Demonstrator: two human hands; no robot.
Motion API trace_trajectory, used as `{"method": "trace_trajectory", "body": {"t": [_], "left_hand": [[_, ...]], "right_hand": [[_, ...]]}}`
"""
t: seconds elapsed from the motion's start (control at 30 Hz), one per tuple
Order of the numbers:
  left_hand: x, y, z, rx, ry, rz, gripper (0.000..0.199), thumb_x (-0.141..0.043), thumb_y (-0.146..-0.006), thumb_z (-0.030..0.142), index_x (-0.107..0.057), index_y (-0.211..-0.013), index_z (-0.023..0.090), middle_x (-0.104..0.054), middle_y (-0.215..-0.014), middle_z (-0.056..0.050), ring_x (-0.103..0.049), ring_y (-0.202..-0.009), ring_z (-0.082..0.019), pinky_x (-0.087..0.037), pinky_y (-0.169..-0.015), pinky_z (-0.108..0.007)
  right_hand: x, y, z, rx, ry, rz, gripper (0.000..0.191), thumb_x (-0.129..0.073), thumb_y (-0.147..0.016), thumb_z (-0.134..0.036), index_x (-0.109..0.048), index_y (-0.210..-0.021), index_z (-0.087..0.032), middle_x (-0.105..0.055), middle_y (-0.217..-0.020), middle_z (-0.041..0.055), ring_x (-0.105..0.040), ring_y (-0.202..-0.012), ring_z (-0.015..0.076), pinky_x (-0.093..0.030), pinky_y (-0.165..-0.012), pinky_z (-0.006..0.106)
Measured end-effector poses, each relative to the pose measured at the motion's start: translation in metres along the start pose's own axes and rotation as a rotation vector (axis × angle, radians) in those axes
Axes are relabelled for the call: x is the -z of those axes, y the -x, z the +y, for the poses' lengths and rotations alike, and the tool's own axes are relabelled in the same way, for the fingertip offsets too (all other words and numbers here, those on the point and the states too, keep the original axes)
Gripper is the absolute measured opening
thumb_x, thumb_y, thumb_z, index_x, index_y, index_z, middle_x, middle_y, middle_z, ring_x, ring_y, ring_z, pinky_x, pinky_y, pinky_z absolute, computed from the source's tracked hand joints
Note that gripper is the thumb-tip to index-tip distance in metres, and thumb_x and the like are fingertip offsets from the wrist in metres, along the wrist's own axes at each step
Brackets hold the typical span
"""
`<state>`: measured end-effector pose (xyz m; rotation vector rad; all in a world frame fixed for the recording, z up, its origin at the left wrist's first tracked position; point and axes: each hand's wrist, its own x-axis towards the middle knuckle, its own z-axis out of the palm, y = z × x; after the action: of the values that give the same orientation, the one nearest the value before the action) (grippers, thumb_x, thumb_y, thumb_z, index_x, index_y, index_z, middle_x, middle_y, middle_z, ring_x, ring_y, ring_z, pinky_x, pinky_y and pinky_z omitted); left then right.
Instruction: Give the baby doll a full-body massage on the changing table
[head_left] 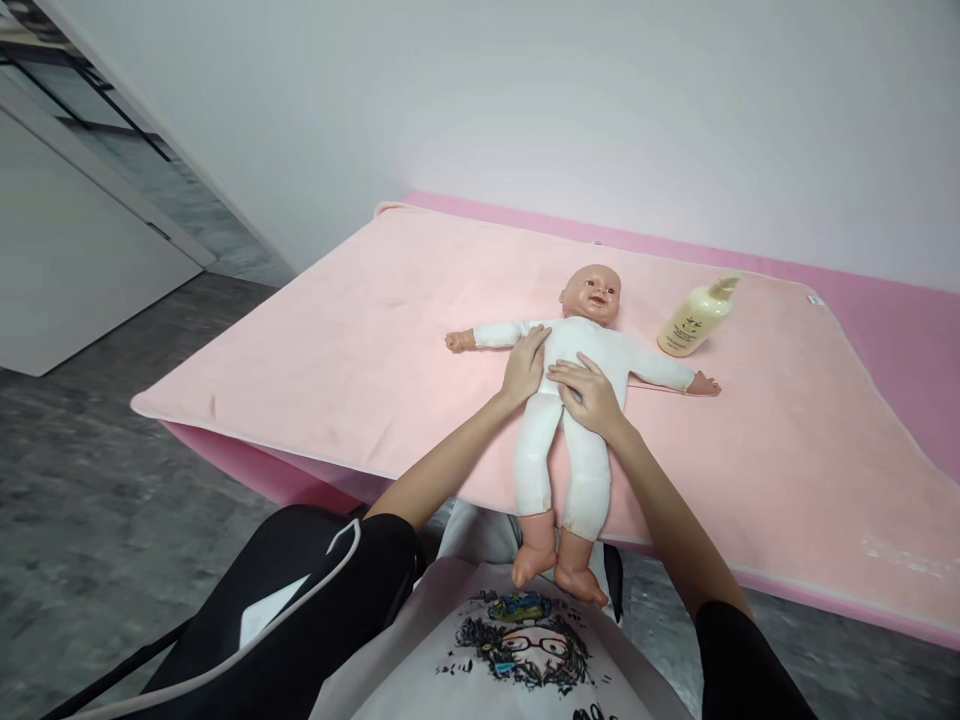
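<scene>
A baby doll (592, 345) with a white cloth body lies face up, its arms spread and its feet over the table's near edge. At the side of its torso rests my left hand (525, 366), fingers stretched toward the doll's chest. My right hand (589, 395) lies on the doll's belly with its fingers spread, pointing left. Neither hand grips anything. Beyond the doll's arm on the right stands a pale yellow pump bottle (694, 320) with dark print.
A pink blanket (337, 330) covers most of the pink table (915, 350), which meets a white wall at the back. Grey floor and a white door (82, 240) show at the left. A black bag-like object with a grey cord lies at the lower left.
</scene>
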<state>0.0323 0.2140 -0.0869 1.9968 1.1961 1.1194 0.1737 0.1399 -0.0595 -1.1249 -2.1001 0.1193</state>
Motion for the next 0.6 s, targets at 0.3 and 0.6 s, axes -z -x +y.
{"method": "trace_trajectory", "body": {"t": [0.3,0.6], "left_hand": [[0.009,0.010,0.014,-0.010,0.155,0.154,0.034,-0.035,-0.082,0.017,-0.060,-0.105,0.016,-0.066,-0.109,-0.006,-0.060,-0.102,-0.013,-0.047,-0.094,-0.032],[0.015,0.018,0.043,-0.394,-0.035,-0.521,0.035,-0.035,-0.089,0.030,-0.063,-0.109,0.026,-0.057,-0.127,-0.002,-0.041,-0.130,-0.017,-0.018,-0.115,-0.045]], "right_hand": [[-0.001,-0.003,0.013,-0.352,0.273,-0.070,0.043,-0.038,-0.090,-0.039,-0.047,-0.131,-0.027,-0.037,-0.144,0.0032,-0.029,-0.135,0.0260,-0.012,-0.111,0.056],[-0.001,0.010,0.064,-0.676,0.151,0.169,0.058,-0.023,-0.091,-0.053,-0.041,-0.135,-0.020,-0.037,-0.143,0.0126,-0.029,-0.134,0.0263,-0.019,-0.108,0.055]]}}
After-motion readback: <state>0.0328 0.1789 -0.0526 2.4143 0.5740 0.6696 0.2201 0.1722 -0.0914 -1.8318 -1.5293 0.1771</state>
